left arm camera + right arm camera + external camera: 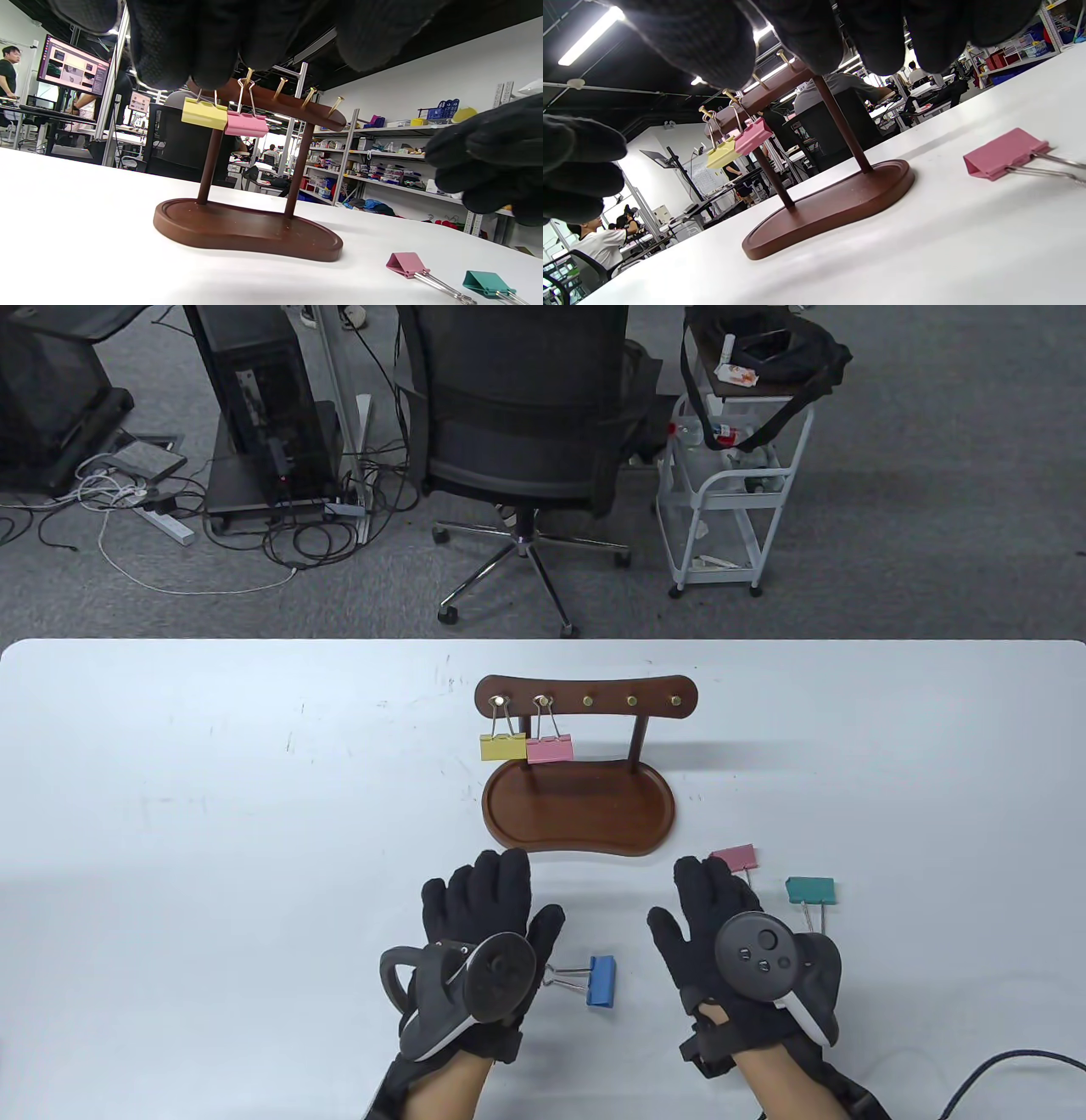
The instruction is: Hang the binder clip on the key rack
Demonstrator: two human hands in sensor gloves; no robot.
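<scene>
Two clips hang on the key rack (586, 701); three pegs free. My left hand (488, 925) and right hand (721, 933) lie flat, fingers apart, holding nothing. Next, I judge: pick up the blue binder clip (601, 981).

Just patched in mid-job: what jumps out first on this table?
The wooden key rack stands mid-table with a yellow clip and a pink clip hanging from its two leftmost pegs. Nearer you, both gloved hands, left hand and right hand, hold nothing; a blue clip lies between them, a pink and a teal clip beside the right hand.
</scene>
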